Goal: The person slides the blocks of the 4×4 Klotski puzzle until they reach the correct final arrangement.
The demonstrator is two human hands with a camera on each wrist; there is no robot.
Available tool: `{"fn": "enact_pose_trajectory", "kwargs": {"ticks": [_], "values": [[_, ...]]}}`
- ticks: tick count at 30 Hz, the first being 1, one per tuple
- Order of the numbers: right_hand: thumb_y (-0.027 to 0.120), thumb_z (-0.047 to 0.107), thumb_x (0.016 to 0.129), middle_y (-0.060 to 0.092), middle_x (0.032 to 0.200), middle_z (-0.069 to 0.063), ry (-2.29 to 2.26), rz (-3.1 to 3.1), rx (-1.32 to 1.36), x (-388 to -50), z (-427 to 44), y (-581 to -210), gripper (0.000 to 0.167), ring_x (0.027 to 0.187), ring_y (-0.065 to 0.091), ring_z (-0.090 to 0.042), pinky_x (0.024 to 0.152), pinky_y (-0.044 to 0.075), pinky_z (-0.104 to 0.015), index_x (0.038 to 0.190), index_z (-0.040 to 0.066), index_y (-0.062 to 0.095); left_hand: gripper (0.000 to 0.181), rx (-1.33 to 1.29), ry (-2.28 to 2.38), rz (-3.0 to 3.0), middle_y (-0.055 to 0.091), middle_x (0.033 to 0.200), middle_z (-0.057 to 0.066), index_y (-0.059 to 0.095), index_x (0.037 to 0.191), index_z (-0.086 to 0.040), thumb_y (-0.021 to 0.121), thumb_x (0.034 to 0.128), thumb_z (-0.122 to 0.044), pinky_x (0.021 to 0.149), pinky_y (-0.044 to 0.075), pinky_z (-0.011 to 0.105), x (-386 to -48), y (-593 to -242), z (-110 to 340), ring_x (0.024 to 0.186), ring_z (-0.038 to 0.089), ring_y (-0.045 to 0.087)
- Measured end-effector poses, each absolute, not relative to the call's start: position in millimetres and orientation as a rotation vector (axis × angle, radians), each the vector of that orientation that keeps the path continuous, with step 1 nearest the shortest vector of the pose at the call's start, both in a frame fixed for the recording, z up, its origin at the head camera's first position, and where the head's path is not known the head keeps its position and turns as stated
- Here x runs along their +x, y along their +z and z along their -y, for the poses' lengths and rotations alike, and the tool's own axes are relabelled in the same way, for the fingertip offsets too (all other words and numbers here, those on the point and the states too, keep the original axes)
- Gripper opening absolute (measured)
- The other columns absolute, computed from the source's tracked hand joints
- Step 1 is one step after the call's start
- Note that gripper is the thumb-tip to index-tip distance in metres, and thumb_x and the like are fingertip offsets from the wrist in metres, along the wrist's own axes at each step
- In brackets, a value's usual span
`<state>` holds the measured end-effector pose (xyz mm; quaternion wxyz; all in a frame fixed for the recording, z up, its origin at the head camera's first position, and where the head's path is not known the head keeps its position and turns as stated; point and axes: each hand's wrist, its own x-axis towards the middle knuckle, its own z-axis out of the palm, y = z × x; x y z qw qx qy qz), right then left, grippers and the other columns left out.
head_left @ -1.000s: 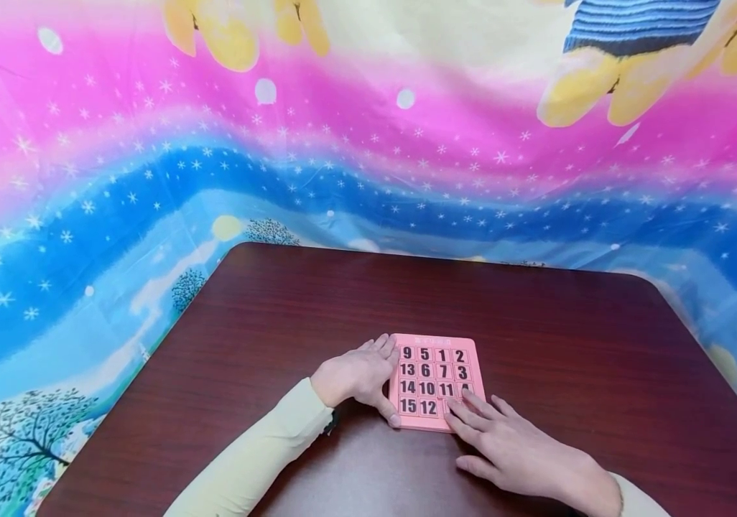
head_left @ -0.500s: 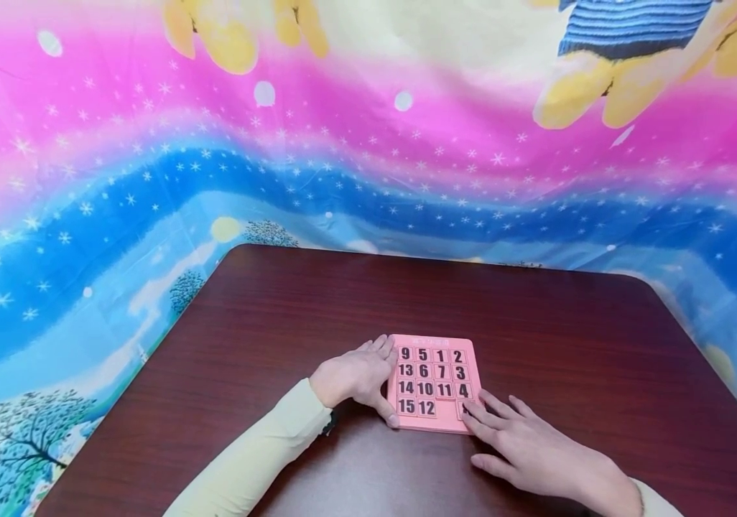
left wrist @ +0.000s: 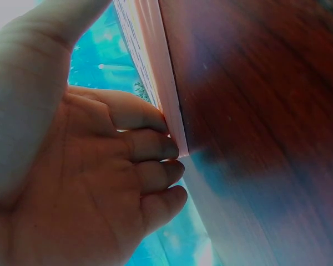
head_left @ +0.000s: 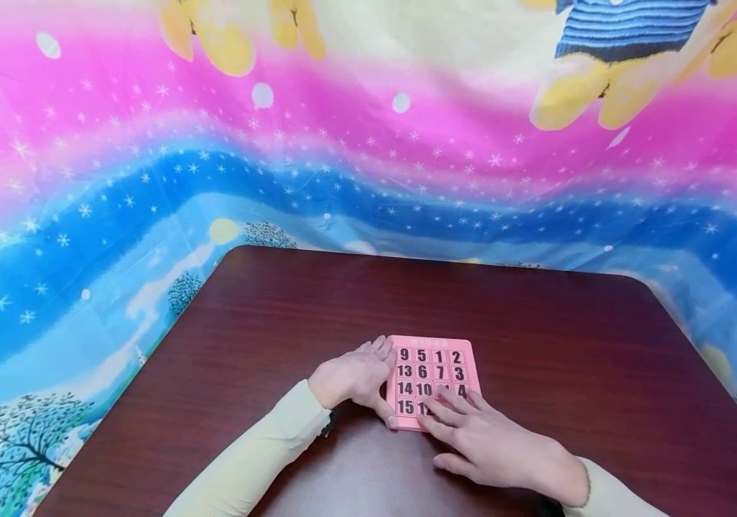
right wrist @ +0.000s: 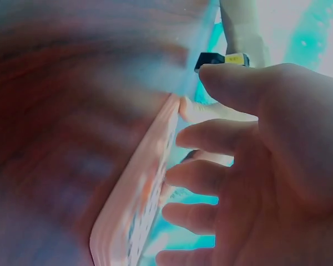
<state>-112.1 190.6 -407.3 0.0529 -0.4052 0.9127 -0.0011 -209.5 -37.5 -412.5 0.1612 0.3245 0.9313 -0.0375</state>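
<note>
A pink number board with black-numbered square tiles lies flat on the table. Along its left edge rests my left hand, thumb at the near corner and fingertips at the far one. In the left wrist view the fingers of that hand touch the board's side. My right hand is over the board's near right part, fingers spread, fingertips by the 12 tile and the bottom row; it covers most of 11. In the right wrist view its fingers stand close above the board; contact is unclear.
The dark red-brown wooden table extends around the board on all sides. Behind it hangs a colourful printed cloth. A small black object with a yellow label is at the left wrist in the right wrist view.
The right hand first moved right, uncovering the 4 and a tile in the bottom right corner, then came back left over the bottom row. The left hand has stayed at the board's edge.
</note>
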Motion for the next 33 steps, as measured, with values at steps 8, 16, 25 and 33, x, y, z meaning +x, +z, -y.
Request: {"fn": "enact_pose_trajectory", "kwargs": {"ticks": [8,16,25,33], "values": [[0.052,0.047,0.098,0.048,0.151,-0.008,-0.002,-2.770,-1.225,-113,-191,-414,0.055,0.141,0.040,-0.039,0.111,0.034,-0.065,0.145,0.019,0.051,0.122,0.927,-0.103,-2.648,0.018,0.164,0.015,0.027,0.155,-0.004,0.074,0.0665,-0.073,0.127,0.018,0.035,-209,-412,36,0.153,0.027,0.015],[0.052,0.046,0.098,0.046,0.153,-0.005,-0.049,-2.770,-1.176,-113,-200,-415,0.054,0.142,0.036,-0.042,0.111,0.033,-0.066,0.146,0.022,0.049,0.122,0.911,-0.114,-2.646,0.016,0.164,0.015,0.026,0.155,-0.005,0.072,0.0665,-0.075,0.127,0.017,0.035,-211,-412,36,0.154,0.026,0.014],[0.051,0.049,0.099,0.050,0.150,-0.004,-0.089,-2.814,-1.167,-112,-220,-416,0.052,0.139,0.041,-0.042,0.107,0.036,-0.067,0.143,0.023,0.053,0.123,0.887,-0.095,-2.644,0.014,0.165,0.014,0.024,0.156,-0.005,0.073,0.0659,-0.074,0.127,0.016,0.034,-211,-411,36,0.154,0.025,0.013],[0.051,0.048,0.098,0.051,0.149,-0.007,-0.086,-2.800,-1.172,-113,-217,-410,0.052,0.141,0.040,-0.040,0.108,0.037,-0.065,0.141,0.019,0.055,0.123,0.887,-0.065,-2.635,0.014,0.165,0.014,0.024,0.155,-0.004,0.074,0.0661,-0.073,0.127,0.016,0.036,-210,-411,38,0.154,0.026,0.012]]}}
